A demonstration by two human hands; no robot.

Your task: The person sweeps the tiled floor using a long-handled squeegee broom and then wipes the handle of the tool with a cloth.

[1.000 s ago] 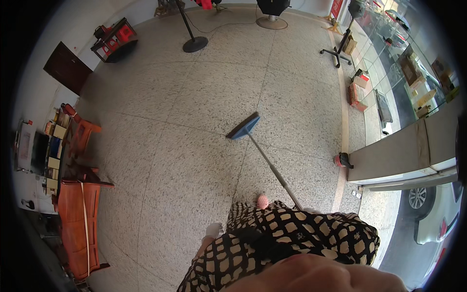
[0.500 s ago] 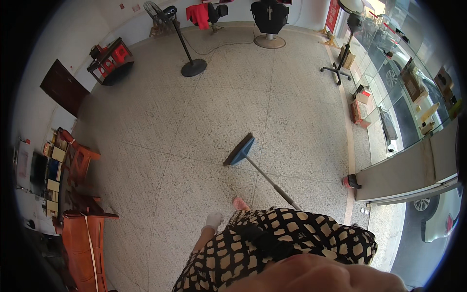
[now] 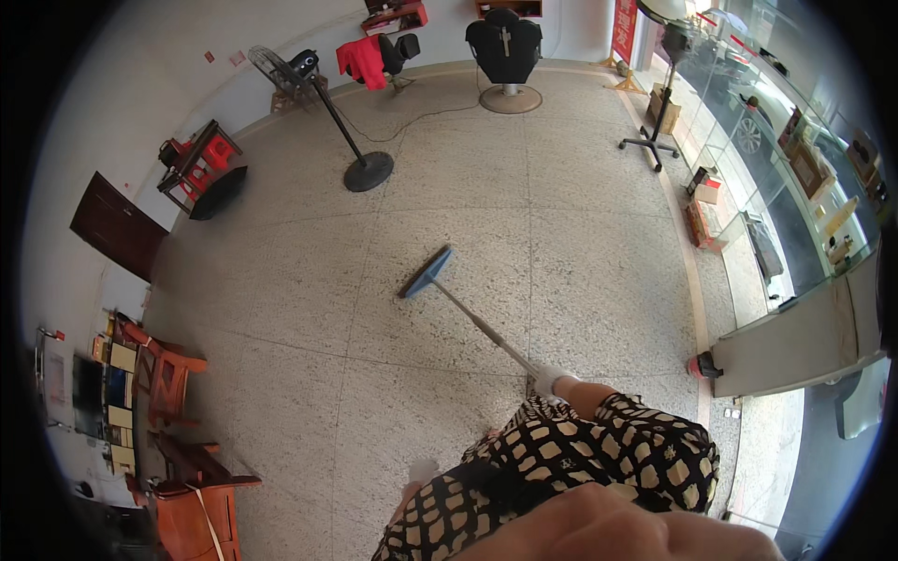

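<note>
A push broom stands out on the speckled floor, its blue head (image 3: 427, 274) with dark bristles flat against the tiles. From it a grey pole (image 3: 488, 329) slants down to the right toward my body. My right hand (image 3: 550, 381), in a white glove, is closed around the upper part of this pole, just in front of my patterned clothing. Low at my left side hangs my left hand (image 3: 423, 470), also in a pale glove. It is smeared and partly hidden, so its fingers do not show; it is apart from the broom.
A standing fan (image 3: 367, 171) trails a cord across the floor ahead. Behind are a black salon chair (image 3: 505, 51) and a chair with a red cloth (image 3: 363, 62). A wheeled stand (image 3: 649, 142) and boxes line the glass right side; wooden chairs (image 3: 195, 517) stand at left.
The broom head has moved left and slightly farther away. My right hand, hidden before, now shows on the pole. My left hand has dropped back toward my body.
</note>
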